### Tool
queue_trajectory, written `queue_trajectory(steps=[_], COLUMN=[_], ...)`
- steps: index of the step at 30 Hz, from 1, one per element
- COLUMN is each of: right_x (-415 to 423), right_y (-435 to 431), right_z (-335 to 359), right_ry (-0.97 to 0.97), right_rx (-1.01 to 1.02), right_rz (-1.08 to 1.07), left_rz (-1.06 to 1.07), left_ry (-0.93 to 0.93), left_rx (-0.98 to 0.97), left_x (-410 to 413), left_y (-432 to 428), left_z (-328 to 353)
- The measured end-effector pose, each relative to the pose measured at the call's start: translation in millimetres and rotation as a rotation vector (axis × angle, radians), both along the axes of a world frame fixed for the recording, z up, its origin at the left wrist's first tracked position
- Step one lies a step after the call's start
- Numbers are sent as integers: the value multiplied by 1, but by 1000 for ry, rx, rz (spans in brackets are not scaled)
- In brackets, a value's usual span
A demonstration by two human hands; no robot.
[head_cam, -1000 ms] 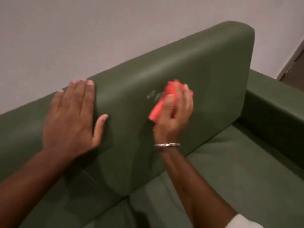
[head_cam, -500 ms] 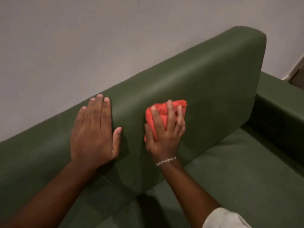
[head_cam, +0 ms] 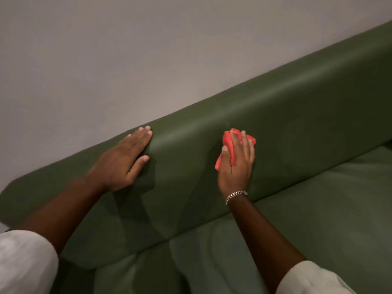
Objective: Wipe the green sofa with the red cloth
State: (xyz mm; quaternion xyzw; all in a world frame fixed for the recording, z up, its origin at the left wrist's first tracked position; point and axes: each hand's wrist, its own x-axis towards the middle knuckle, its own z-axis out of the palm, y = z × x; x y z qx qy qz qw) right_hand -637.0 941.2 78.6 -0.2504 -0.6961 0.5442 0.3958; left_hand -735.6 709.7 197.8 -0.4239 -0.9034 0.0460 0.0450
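Note:
The green sofa runs across the view, its backrest slanting up to the right and its seat cushions below. My right hand, with a silver bracelet at the wrist, presses a bunched red cloth against the front of the backrest near its middle. The cloth shows above and left of my fingers; the rest is under my palm. My left hand lies flat on the backrest to the left, fingers together and reaching the top edge, holding nothing.
A plain grey wall stands directly behind the backrest. The green seat cushions stretch below and to the right. White sleeves show at both lower corners.
The view has shifted left along the sofa, so the backrest's right end and armrest are out of frame. My two hands are farther apart, the right still pressing the cloth to the backrest.

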Motion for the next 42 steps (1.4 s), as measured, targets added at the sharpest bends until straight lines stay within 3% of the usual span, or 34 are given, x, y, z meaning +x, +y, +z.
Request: queue_trajectory(steps=[5, 11, 13, 17, 18, 19, 21, 22, 23, 26, 28, 32, 34, 35, 38, 40, 42], right_x=[-22, -48, -60, -56, -56, -60, -80, -91, -98, -89, -77, -68, -55, -44, 6, 49, 90], right_y=[-94, -183, -223, -248, -236, -223, -212, -223, -239, -267, -241, -216, -227, -234, -270, -307, -340], right_z=[3, 1, 3, -20, -24, -23, -10, 0, 8, -6, -8, 26, 58, 75, 121, 150, 172], right_ry=[-3, 6, -56, -118, -112, -99, -75, -99, -143, -70, -19, -236, -269, -240, -198, -235, -237], right_rx=[58, 206, 393, 996, 996, 864, 371, 255, 322, 1041, 1177, 815, 625, 517, 241, 146, 65], right_rz=[9, -30, -16, 64, 9, -85, -312, -371, -371, -33, 51, -19, 132, 244, 581, 803, 962], left_rz=[59, 105, 139, 158, 158, 156, 147, 137, 130, 135, 206, 487, 619, 687, 725, 647, 686], left_ry=[17, 100, 151, 272, 287, 308, 346, 359, 367, 358, 318, 176, -83, -313, -1191, -1365, -1246], left_rx=[8, -13, -39, -10, 18, 43, 69, 80, 94, 105, 126, 298, 460, 621, 1370, 1741, 1940], left_x=[-5, -23, -30, -39, -41, -44, -49, -50, -52, -54, -46, -4, 13, 25, 83, 131, 180], left_y=[-134, -231, -250, -256, -257, -257, -260, -261, -262, -261, -258, -229, -212, -204, -190, -197, -219], left_z=[-6, -27, -37, -57, -61, -64, -72, -75, -77, -76, -77, -72, -47, -28, 28, 53, 70])
